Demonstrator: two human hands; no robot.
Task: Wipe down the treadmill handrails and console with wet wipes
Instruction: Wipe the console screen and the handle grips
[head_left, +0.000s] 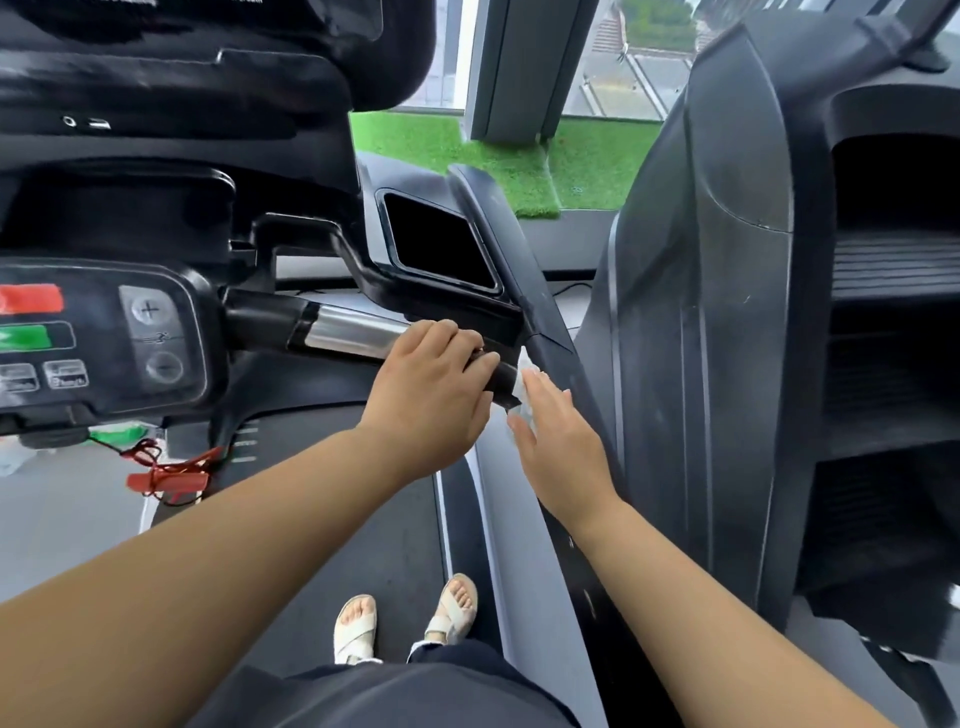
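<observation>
Here, head view only, person standing on the treadmill belt (395, 530), looking down and right.

- Left hand (431, 389): fingers (467, 343) curled over the dark far-right end of the front handlebar (348, 330), just past its chrome section. Grips the bar, holds no wipe.
- Right hand (563, 452): fingers (545, 395) straight and close together, laid flat on the wet wipe (525, 370). No curl round it; it presses rather than pinches.
- The wipe, white and crumpled, is mostly hidden under those fingers. It sits where the handlebar end meets the right handrail (511, 249), touching both as far as I can tell.
- Console (104, 332) to the left, well apart from both hands: red and green keys, plus and minus keys (150, 338). Red safety cord (166, 475) hangs below it.
- Neighbouring machine (727, 338) stands close on the right.

Progress, as a judgement: the step in hand is the joint between handlebar and right handrail. No wet sheen or streak is clear enough to say which surfaces are done. The chrome grip looks bright, but that proves little. The near stretch of the right handrail lies under the right forearm. The left handrail is out of view. The console shows no wipe near it, so I would count it as likely left to do, along with the rest of the rails.
</observation>
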